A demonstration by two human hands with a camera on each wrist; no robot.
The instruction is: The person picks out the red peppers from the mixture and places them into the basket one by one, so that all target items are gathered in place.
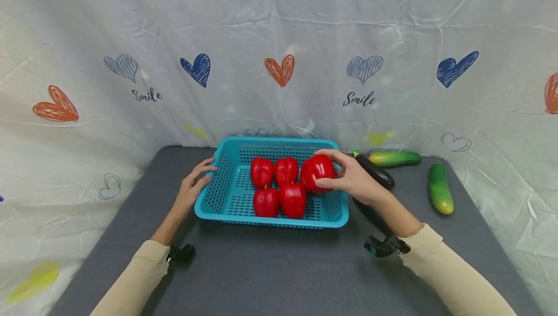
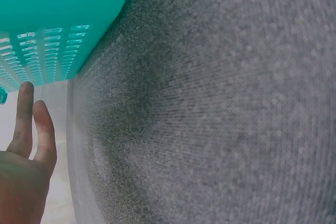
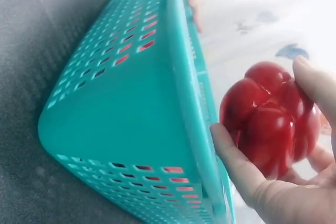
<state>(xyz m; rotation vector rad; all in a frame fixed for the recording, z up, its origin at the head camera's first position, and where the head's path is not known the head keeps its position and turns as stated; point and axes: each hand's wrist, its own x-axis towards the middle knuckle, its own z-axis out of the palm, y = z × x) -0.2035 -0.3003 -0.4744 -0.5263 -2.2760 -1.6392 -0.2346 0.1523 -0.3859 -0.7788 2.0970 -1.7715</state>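
My right hand (image 1: 355, 178) grips a red bell pepper (image 1: 317, 174) over the right end of a blue plastic basket (image 1: 270, 221). In the right wrist view the lobed bottom of that bell pepper (image 3: 270, 119) shows between thumb and fingers, above the rim level. Several other red bell peppers (image 1: 262, 172) sit inside the basket, toward its middle. At the basket's left end, my left hand (image 1: 192, 185) has its fingers extended at the rim. The left wrist view shows two straight fingers of the left hand (image 2: 29, 166) beside the perforated wall.
Right of the basket lie a dark eggplant (image 1: 377, 170) and a yellow-green cucumber (image 1: 394, 158). Another cucumber (image 1: 440, 189) is near the right edge of the grey table (image 1: 270, 272). Partly under my right forearm is another dark, long object (image 1: 370, 215). A white printed curtain (image 1: 279, 25) hangs behind.
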